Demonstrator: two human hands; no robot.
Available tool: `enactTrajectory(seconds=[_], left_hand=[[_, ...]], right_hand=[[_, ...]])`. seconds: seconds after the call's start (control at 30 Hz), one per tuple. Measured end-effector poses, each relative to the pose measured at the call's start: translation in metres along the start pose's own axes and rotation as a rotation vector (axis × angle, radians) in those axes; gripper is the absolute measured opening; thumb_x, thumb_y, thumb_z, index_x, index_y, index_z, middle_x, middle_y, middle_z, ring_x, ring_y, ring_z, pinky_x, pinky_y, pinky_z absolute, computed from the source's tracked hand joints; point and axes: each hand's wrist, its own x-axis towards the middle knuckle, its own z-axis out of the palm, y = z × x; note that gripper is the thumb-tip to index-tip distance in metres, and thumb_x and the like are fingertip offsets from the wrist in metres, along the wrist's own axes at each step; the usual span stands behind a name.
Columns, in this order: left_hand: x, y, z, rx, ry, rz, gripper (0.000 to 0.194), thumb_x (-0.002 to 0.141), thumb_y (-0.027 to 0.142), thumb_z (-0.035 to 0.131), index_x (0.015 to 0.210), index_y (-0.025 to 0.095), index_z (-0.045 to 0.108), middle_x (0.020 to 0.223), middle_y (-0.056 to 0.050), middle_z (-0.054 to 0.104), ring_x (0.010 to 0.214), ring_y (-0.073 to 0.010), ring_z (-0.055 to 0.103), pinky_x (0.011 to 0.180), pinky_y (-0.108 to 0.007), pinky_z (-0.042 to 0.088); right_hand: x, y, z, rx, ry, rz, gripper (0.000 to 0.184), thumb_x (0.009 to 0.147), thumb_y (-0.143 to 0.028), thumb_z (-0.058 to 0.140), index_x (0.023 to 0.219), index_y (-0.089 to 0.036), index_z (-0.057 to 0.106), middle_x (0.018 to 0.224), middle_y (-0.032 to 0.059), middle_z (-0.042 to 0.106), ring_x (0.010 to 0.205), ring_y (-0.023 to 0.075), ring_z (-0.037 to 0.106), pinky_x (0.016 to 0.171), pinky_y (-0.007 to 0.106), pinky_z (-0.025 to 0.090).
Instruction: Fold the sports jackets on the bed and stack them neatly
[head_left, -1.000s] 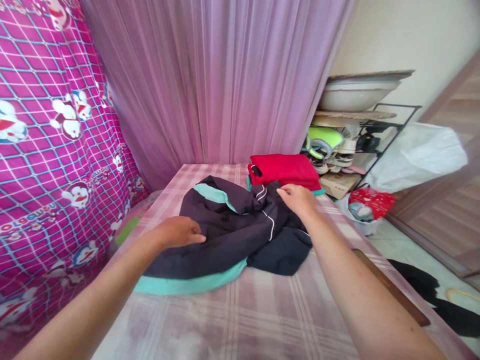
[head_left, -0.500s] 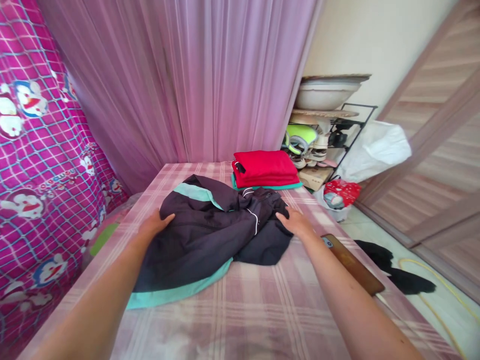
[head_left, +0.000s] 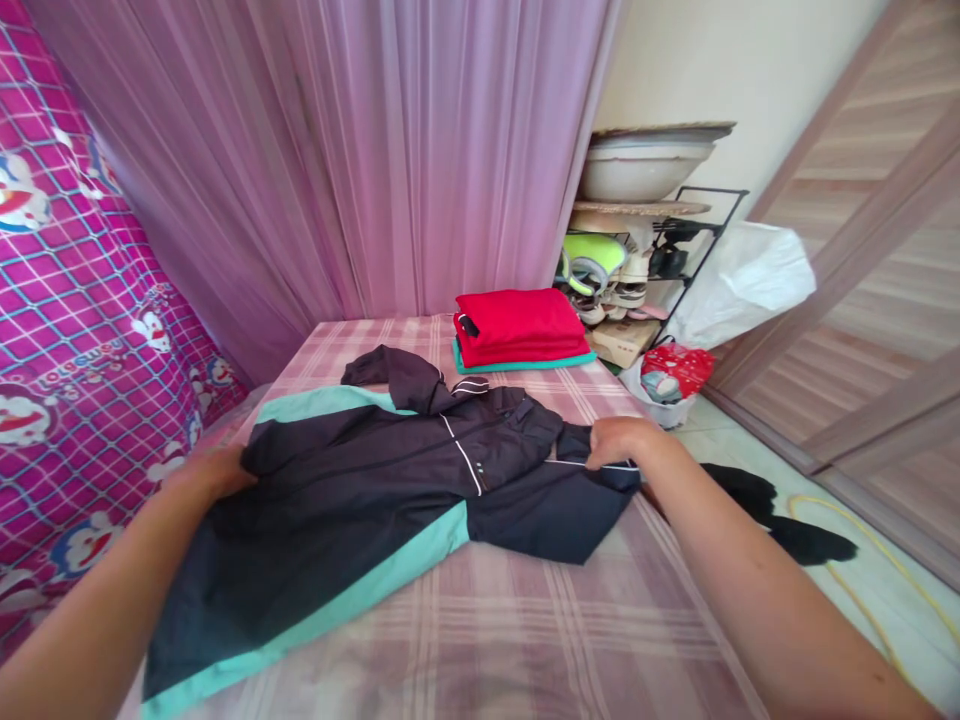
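Observation:
A dark short-sleeved shirt (head_left: 345, 500) with mint side panels and thin white piping lies spread across the checked tablecloth (head_left: 525, 640). My left hand (head_left: 217, 475) is closed on its edge at the left, with the fingertips partly hidden by the fabric. At the other end, my right hand (head_left: 619, 440) pinches dark cloth near the collar and sleeve. The shirt's middle is fairly flat, while the far sleeve and collar area stay bunched.
Folded red clothes (head_left: 521, 325) rest on a mint piece at the table's far end. A purple curtain (head_left: 442, 150) hangs behind. To the right are a shoe rack (head_left: 686, 285), a white bag (head_left: 742, 285) and dark items (head_left: 810, 535) on the floor.
Both hands have moved apart, stretching the shirt out wider and flatter; its left end now reaches nearer the front. The phone at the right edge is now hidden behind my right arm.

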Motion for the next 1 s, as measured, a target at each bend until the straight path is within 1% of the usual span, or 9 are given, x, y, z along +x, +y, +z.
enactTrajectory(seconds=[0.07,0.13,0.27,0.37,0.47,0.57,0.67,0.83,1.0], left_hand=[[-0.003,0.005,-0.009,0.080,-0.027,-0.042,0.063,0.063,0.037,0.073,0.122,0.015,0.064,0.112,-0.017,0.071,0.101,-0.0424,0.067,0.080,-0.053,0.054],[-0.002,0.032,-0.017,0.162,0.005,0.010,0.068,0.074,0.042,0.066,0.136,0.015,0.055,0.134,-0.021,0.060,0.116,-0.0455,0.058,0.087,-0.059,0.050],[0.003,0.133,-0.023,0.100,0.197,0.440,0.076,0.084,0.053,0.057,0.150,0.023,0.037,0.140,-0.015,0.055,0.124,-0.0328,0.056,0.100,-0.043,0.045],[0.008,0.206,-0.021,0.100,0.130,0.588,0.075,0.084,0.058,0.059,0.150,0.028,0.039,0.116,-0.012,0.070,0.107,-0.0300,0.066,0.089,-0.038,0.049],[0.021,0.249,-0.022,0.188,0.038,0.579,0.052,0.087,0.048,0.059,0.137,0.032,0.056,0.115,-0.009,0.073,0.104,-0.0296,0.067,0.083,-0.037,0.050],[0.042,0.264,-0.033,0.237,0.021,0.578,0.027,0.090,0.033,0.054,0.105,0.026,0.075,0.109,-0.010,0.074,0.102,-0.0280,0.068,0.081,-0.035,0.050],[0.069,0.270,-0.058,0.195,0.111,0.521,0.030,0.092,0.032,0.049,0.098,0.020,0.076,0.104,-0.013,0.074,0.100,-0.0280,0.067,0.083,-0.038,0.049],[0.112,0.284,-0.093,-0.115,0.385,0.362,0.047,0.101,0.037,0.029,0.127,0.014,0.061,0.115,-0.014,0.070,0.109,-0.0242,0.062,0.091,-0.044,0.047],[0.120,0.283,-0.053,-0.181,0.307,0.536,0.062,0.095,0.030,0.048,0.152,0.015,0.031,0.151,-0.013,0.048,0.134,-0.0210,0.048,0.108,-0.036,0.040]], right_hand=[[0.002,0.004,-0.005,0.008,0.015,-0.018,0.030,0.073,-0.039,0.069,0.089,-0.016,0.079,0.094,0.0140,0.076,0.091,0.0302,0.070,0.077,0.035,0.051],[0.010,-0.001,-0.006,0.051,0.153,-0.017,0.038,0.083,-0.044,0.060,0.107,-0.019,0.076,0.113,0.0137,0.073,0.104,0.0305,0.067,0.086,0.037,0.050],[0.040,-0.021,-0.001,0.219,0.341,-0.022,0.061,0.090,-0.055,0.051,0.138,-0.018,0.058,0.141,0.0150,0.057,0.127,0.0312,0.055,0.102,0.038,0.043],[0.055,-0.028,0.009,0.323,0.233,-0.057,0.060,0.087,-0.054,0.057,0.131,-0.014,0.062,0.137,0.0163,0.060,0.124,0.0314,0.057,0.100,0.037,0.045],[0.048,-0.021,0.013,0.405,0.135,-0.118,0.039,0.085,-0.044,0.059,0.107,-0.015,0.073,0.111,0.0120,0.073,0.103,0.0291,0.067,0.085,0.033,0.050],[0.018,0.001,0.006,0.464,0.112,-0.259,0.029,0.080,-0.043,0.062,0.090,-0.019,0.075,0.092,0.0050,0.076,0.087,0.0259,0.068,0.072,0.029,0.050],[-0.012,0.025,-0.008,0.454,0.162,-0.348,0.028,0.078,-0.046,0.064,0.087,-0.023,0.075,0.088,0.0024,0.075,0.082,0.0244,0.068,0.070,0.029,0.049],[-0.003,0.021,-0.019,0.249,0.545,0.026,0.044,0.082,-0.045,0.062,0.120,-0.025,0.069,0.106,0.0083,0.074,0.097,0.0294,0.068,0.080,0.035,0.050],[0.038,-0.003,0.001,0.321,0.700,0.011,0.066,0.088,-0.035,0.054,0.151,-0.020,0.039,0.132,0.0120,0.064,0.114,0.0274,0.063,0.092,0.036,0.049]])
